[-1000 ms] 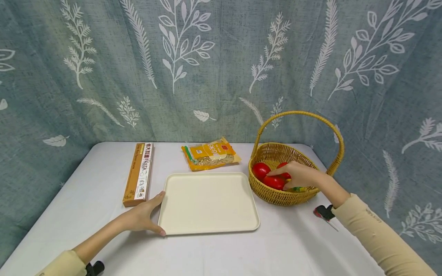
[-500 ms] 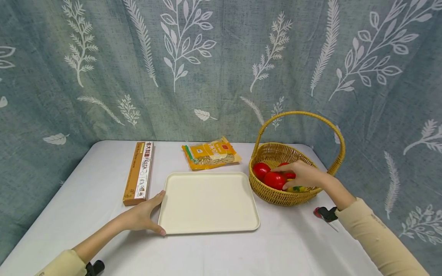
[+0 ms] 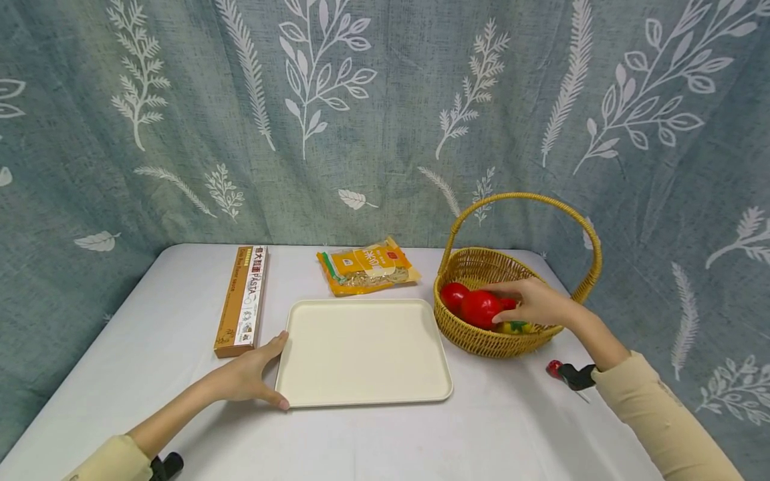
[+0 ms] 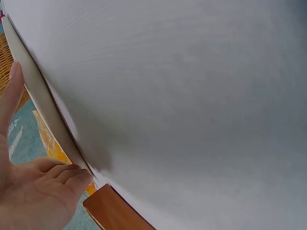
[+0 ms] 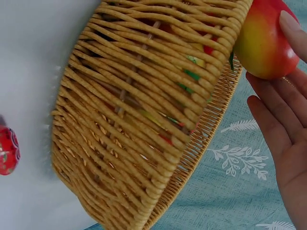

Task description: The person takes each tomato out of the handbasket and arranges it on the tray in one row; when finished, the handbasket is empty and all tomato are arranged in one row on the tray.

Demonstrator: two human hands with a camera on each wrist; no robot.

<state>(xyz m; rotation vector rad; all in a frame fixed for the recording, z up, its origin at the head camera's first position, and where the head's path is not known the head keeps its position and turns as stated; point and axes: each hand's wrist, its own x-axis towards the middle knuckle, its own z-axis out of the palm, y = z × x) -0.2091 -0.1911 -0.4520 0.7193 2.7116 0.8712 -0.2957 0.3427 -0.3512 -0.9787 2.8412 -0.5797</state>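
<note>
My right hand (image 3: 529,302) holds a red fruit with a yellow-green patch (image 5: 264,40) between thumb and fingers, at the rim of the wicker basket (image 3: 481,346). Another round red fruit (image 3: 453,296) lies in the basket, beside a yellow thing with green on it (image 3: 519,327). More red shows behind the held fruit, partly hidden by the hand. My left hand (image 3: 243,377) is spread at the left side of a flat cream tray (image 3: 363,354), thumb by its near corner and fingertips along its edge. In the left wrist view the fingers (image 4: 60,175) rest against the tray's side.
A long brown-and-white pasta box (image 3: 240,304) lies left of the tray. An orange noodle bag (image 3: 369,267) lies behind it. A small red thing with a thin stick (image 3: 555,369) lies under the right forearm. The basket's tall handle (image 3: 523,196) arches over it.
The right hand has lifted the red fruit slightly up in the basket and drawn back a little to the right, uncovering more of the yellow thing. The left hand has stayed still.
</note>
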